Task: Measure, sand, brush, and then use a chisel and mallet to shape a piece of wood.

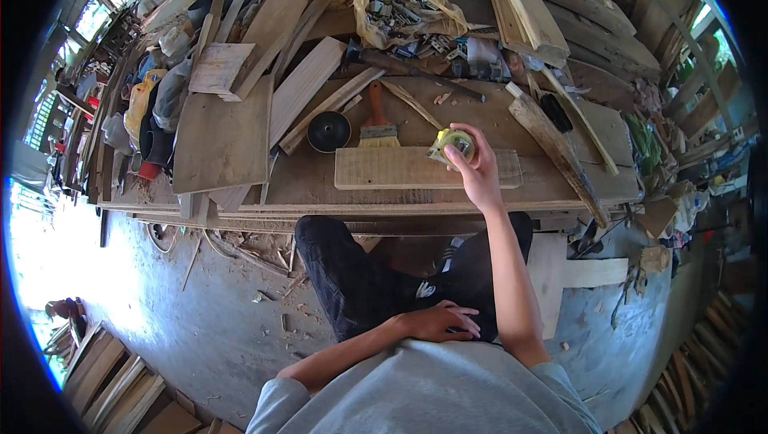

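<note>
My right hand [478, 168] is raised over the workbench and grips a small yellow-green tape measure [452, 146], fingers and thumb round its case. Just beneath it a plain wooden board [392, 170] lies along the bench's near edge. My left hand [444, 322] rests in my lap, its fingers stretched out and holding nothing. Behind the board lies a flat paintbrush [378, 122] with a reddish handle, bristles towards me. Left of the brush sits a round black disc [329, 132]. A hammer-like tool with a long handle [432, 66] lies farther back.
Planks and a square plywood sheet [222, 142] cover the bench's left side. A yellowish plastic bag [400, 6] of metal hardware sits at the back. A rough wooden stick [556, 150] slants off the right edge. Wood scraps litter the floor [208, 298]; more timber is stacked in both lower corners.
</note>
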Tool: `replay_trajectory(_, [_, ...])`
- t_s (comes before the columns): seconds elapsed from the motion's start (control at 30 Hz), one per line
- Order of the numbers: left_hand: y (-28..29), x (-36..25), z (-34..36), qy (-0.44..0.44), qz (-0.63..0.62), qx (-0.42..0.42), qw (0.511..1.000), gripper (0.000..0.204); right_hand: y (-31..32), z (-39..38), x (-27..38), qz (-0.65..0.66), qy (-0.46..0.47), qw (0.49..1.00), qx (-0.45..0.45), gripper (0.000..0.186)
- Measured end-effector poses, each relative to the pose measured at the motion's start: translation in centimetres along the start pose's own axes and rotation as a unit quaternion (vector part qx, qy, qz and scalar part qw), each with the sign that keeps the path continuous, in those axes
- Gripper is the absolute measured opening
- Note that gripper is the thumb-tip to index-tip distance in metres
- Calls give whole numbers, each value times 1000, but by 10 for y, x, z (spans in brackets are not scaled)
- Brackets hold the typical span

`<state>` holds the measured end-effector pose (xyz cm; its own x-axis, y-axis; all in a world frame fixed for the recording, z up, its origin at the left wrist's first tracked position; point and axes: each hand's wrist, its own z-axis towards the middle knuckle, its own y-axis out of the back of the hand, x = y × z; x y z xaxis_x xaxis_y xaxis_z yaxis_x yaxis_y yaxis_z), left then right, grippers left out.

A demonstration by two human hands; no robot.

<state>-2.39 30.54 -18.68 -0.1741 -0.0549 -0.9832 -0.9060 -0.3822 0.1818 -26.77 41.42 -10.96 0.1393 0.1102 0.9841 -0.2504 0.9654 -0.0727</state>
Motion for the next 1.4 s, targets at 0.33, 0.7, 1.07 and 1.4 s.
replay_trajectory(0.33, [68,-19,4,-3,-148,-322,935,24,1,2,-9,34,32,999,-3,48])
replay_trajectory(0.7, [210,-52,-1,59,-214,-527,820,38,-5,-2,11,51,29,998,21,53])
replay_trajectory(1.07, [207,-40,7,44,-215,-484,847,30,-38,-16,18,-6,79,987,-143,47])
replay_trajectory(1.4, [215,-55,-28,-37,-340,-570,747,16,3,-15,17,-76,113,981,-134,46])
